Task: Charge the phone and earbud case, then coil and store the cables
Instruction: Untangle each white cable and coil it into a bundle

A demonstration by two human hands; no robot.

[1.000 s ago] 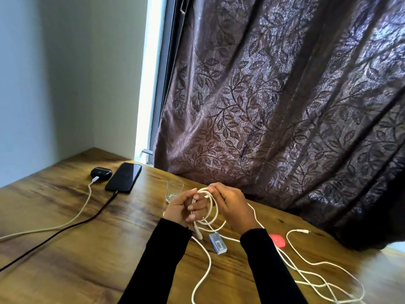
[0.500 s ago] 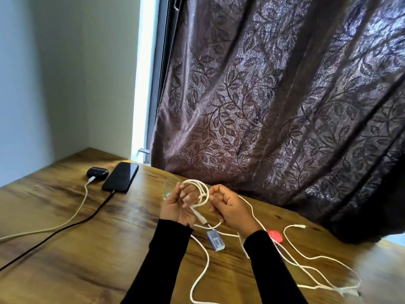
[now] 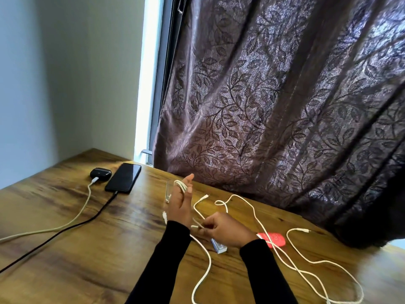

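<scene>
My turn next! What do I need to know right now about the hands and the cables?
Left hand: raised, fingers straight, white cable looped round them.
Right hand: pinches that cable's loose run near the table.
Phone and earbud case lie at the far left, each with a cable plugged in. More loose white cable sprawls at the right.
Done: both devices plugged in.
Left: finish this coil, coil the rest, store them all.

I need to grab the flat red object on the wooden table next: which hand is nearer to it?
Right. The right hand pinches a white cable just left of the flat red object; the left hand is raised farther left, cable looped on its fingers.
</scene>
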